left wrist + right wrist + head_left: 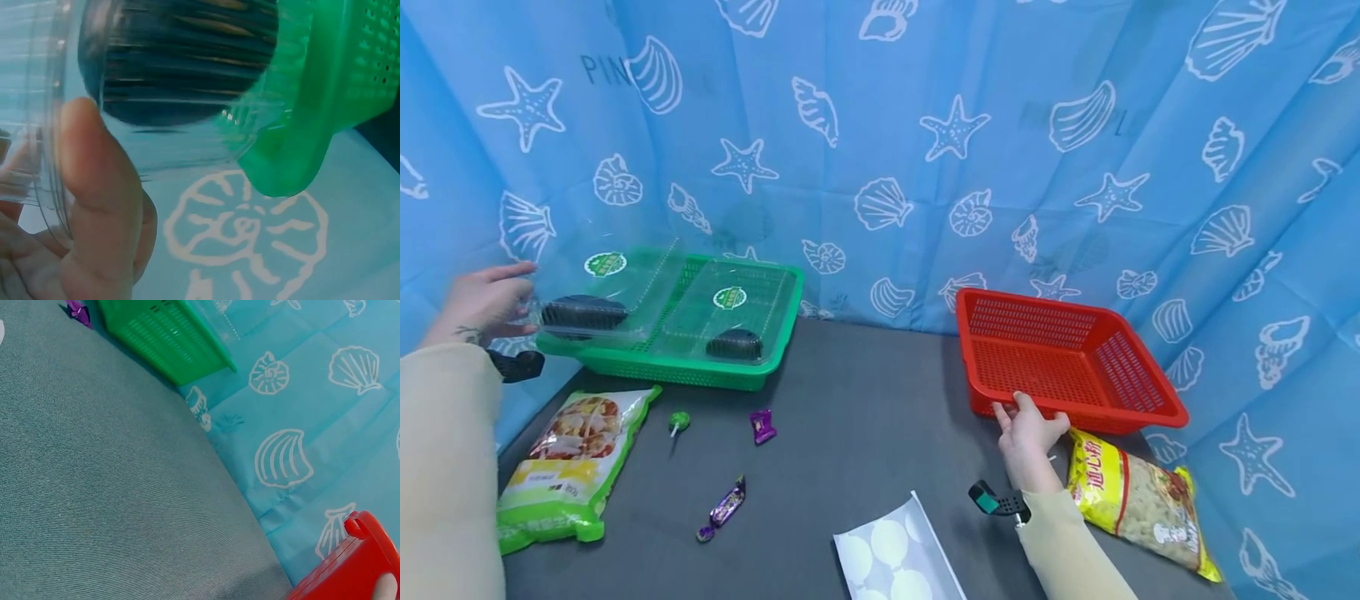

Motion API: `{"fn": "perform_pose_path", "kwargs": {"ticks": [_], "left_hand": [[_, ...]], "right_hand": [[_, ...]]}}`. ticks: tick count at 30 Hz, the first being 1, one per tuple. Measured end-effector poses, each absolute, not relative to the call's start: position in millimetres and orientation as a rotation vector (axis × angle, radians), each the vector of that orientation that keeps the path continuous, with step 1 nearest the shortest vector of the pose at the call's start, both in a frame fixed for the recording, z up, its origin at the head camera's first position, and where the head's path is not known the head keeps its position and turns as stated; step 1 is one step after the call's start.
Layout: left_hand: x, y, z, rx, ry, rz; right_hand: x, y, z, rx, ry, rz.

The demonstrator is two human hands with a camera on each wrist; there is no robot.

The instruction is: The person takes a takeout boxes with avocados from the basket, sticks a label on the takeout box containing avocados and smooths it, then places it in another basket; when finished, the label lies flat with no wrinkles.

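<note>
My left hand (486,304) pinches the near left edge of a clear plastic food box (647,275), its thumb (100,187) flat against the clear wall. Inside lies a dark, ribbed oval thing (181,69) whose kind I cannot tell. That box sits at the left of the green basket (700,377), beside a second clear box (696,321) that also holds a dark oval thing (734,344). On the right, my right hand (1030,437) touches the front wall of the red basket (1075,408) with spread fingers; one fingertip (385,587) shows against its outside.
Left on the dark table lie a green-and-white food bag (576,458), a green lollipop (679,421) and purple wrapped candies (762,426) (724,507). A white sheet with round spots (891,546) lies at the front. A yellow pasta bag (1138,504) touches the red basket's front. Behind hangs a blue curtain (880,125).
</note>
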State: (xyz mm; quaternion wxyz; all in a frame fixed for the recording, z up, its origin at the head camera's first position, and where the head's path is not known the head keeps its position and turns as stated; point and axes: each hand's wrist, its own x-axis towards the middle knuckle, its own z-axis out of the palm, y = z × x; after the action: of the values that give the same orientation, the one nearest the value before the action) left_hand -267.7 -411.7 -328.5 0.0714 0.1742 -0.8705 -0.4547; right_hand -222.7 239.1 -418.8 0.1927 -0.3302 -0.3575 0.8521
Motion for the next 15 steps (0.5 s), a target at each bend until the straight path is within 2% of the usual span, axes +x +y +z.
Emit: {"fn": "perform_pose_path", "kwargs": {"ticks": [6, 15], "left_hand": [[-272.4, -408.7, -334.7, 0.57, -2.626, -1.366], [-269.0, -418.3, -344.2, 0.459, -2.74, -1.402]], "right_hand": [[-216.3, 241.8, -417.6, -0.924, -1.001, 2.406], [-210.9, 240.1, -415.3, -0.903, -1.031, 2.405]]}}
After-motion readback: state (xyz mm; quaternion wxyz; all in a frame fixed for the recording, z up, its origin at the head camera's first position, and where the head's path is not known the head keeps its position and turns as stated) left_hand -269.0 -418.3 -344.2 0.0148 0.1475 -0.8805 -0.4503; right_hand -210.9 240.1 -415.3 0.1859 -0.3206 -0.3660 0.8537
